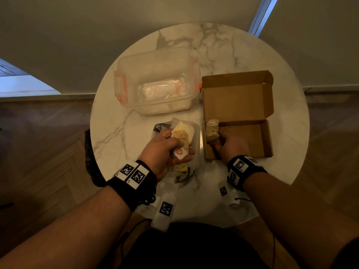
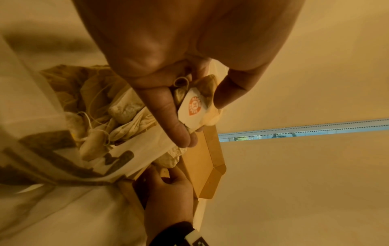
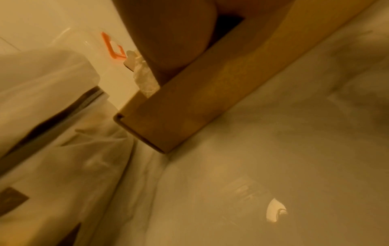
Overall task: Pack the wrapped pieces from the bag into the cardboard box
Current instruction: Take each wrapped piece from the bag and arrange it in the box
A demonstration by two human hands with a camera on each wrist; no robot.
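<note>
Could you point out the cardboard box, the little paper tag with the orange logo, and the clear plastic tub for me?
cardboard box (image 1: 250,138): head view, on its bare inner floor.
paper tag (image 2: 192,106): left wrist view, on the orange logo.
clear plastic tub (image 1: 120,84): head view, on its left wall by the orange clip.

A round white marble tabletop stands on dark herringbone wood floor. Pale blinds hang behind, with daylight slits at one and nine o'clock.
</note>
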